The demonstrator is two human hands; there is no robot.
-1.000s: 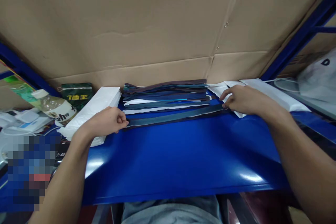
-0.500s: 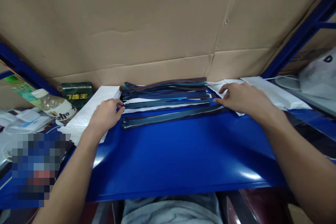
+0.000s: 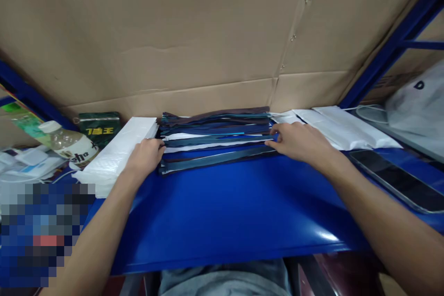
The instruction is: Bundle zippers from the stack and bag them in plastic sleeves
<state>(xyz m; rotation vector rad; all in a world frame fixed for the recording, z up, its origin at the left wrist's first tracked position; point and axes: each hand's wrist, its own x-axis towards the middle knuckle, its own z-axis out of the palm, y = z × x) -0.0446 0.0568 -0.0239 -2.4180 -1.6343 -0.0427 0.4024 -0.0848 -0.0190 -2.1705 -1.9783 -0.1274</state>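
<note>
Several long zippers in dark blue, teal, brown and white lie side by side across the blue table. My left hand [image 3: 148,153] is closed, its fingertips pinching the left end of a teal zipper [image 3: 215,140] in the middle of the row. At that zipper's right end, the thumb and fingers of my right hand [image 3: 296,139] are pinched together on it. A separate grey-blue zipper [image 3: 215,158] lies nearer to me, slightly slanted. Behind, a brown zipper [image 3: 225,114] tops the rear bunch by the cardboard.
White packets [image 3: 121,148] lie left of the zippers, with more white packets [image 3: 333,125] on the right. A bottle [image 3: 74,143] and a dark green pouch [image 3: 99,127] stand at the left. A phone-like black slab [image 3: 398,180] rests at right. A cardboard wall [image 3: 194,32] closes the back.
My right hand has moved left and closed on the zipper's right end. My left hand stays at the left end. The view has shifted slightly, showing more of the black slab.
</note>
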